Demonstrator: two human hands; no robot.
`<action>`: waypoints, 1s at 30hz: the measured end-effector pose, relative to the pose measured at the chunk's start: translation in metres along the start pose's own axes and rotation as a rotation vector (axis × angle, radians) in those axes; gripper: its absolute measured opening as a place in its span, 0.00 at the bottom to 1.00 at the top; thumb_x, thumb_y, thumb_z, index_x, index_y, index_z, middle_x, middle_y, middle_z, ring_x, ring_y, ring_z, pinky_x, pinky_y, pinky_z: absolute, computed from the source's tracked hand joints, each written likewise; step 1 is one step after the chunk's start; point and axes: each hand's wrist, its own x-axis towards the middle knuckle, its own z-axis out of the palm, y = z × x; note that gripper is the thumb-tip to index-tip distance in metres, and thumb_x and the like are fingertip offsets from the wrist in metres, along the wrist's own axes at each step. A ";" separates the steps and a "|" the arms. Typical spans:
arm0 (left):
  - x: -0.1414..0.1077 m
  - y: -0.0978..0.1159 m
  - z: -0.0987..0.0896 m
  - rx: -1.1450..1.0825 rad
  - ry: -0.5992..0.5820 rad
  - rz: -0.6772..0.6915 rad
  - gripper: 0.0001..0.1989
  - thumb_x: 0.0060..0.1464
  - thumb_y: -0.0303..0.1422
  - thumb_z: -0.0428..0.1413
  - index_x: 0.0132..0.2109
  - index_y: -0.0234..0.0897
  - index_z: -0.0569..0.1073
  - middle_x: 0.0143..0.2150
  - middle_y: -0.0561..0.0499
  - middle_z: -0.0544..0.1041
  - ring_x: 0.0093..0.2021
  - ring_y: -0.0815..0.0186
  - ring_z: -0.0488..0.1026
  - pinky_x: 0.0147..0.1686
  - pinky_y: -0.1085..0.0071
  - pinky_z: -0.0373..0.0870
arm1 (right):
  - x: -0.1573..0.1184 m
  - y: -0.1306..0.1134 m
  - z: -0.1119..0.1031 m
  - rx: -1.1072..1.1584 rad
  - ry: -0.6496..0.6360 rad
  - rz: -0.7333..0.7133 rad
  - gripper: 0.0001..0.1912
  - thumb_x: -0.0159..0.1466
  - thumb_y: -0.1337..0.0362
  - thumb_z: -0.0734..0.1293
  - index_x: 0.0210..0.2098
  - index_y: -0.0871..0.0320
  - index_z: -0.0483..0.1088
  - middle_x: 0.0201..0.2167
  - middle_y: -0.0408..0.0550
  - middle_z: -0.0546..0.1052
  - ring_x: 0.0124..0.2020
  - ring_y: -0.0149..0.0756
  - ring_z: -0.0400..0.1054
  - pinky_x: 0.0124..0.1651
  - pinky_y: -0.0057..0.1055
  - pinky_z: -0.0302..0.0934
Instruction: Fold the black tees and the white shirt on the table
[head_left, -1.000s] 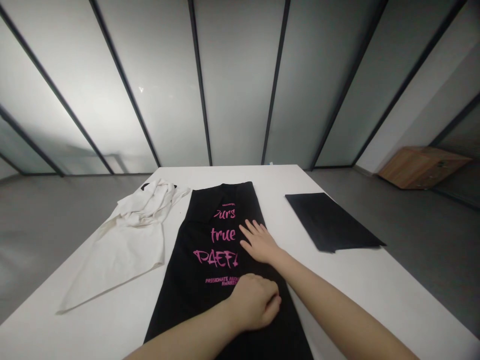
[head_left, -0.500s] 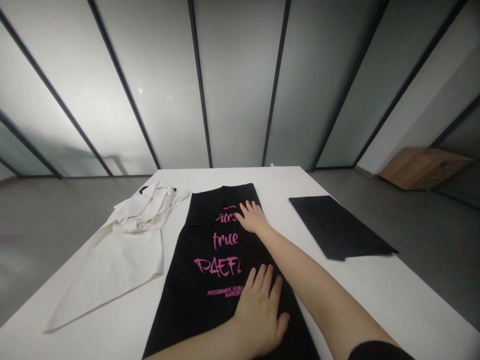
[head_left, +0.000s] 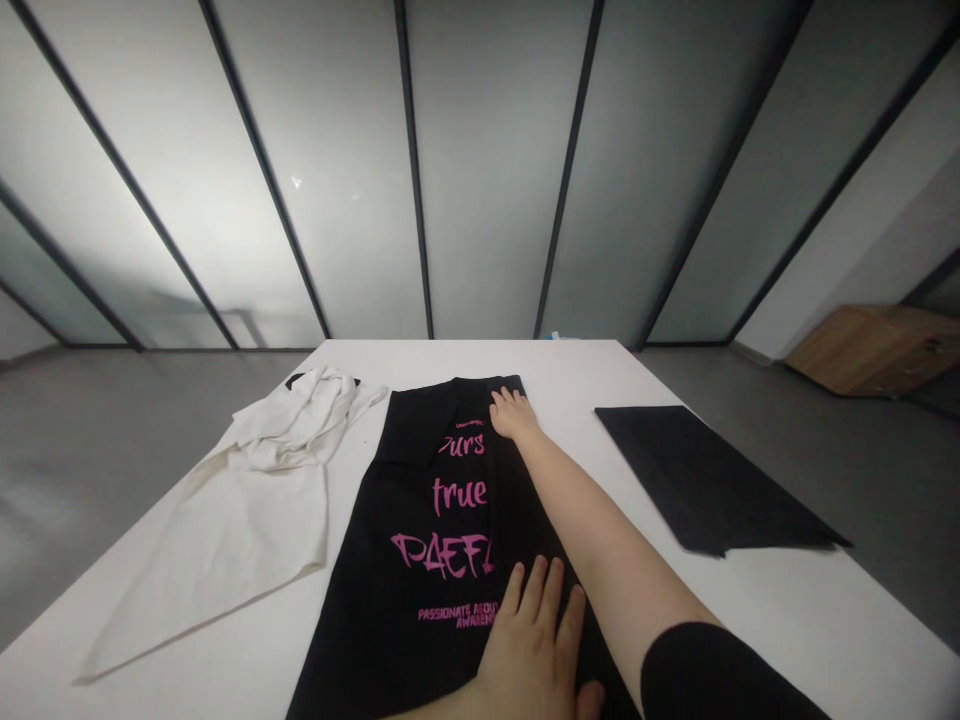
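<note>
A black T-shirt [head_left: 420,500] with pink lettering lies lengthwise before me, its sides folded inward and a sleeve laid over at the upper left. My left hand [head_left: 532,635] rests flat on its lower right part, fingers spread. Farther up, my right hand [head_left: 512,412] lies palm down on the folded right edge near the collar end, fingers extended. Neither hand grasps anything. Part of the print is covered by the right-hand fold.
A crumpled white garment [head_left: 255,510] lies on the left of the white table [head_left: 555,370]. On the right is a folded black cloth [head_left: 712,480] near the table's edge. Frosted glass panels [head_left: 487,180] stand behind, and a wooden cabinet [head_left: 877,345] is at far right.
My right hand has slid toward the shirt's far right corner, off the lettering. My left hand stays on the lower right part. The view has shifted slightly.
</note>
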 end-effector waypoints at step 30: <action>0.001 0.001 0.001 -0.023 0.012 -0.034 0.42 0.68 0.56 0.48 0.78 0.38 0.54 0.81 0.35 0.46 0.79 0.33 0.42 0.68 0.20 0.41 | -0.035 -0.011 -0.009 -0.046 0.180 -0.068 0.25 0.76 0.62 0.52 0.63 0.58 0.72 0.64 0.63 0.70 0.62 0.53 0.63 0.66 0.46 0.54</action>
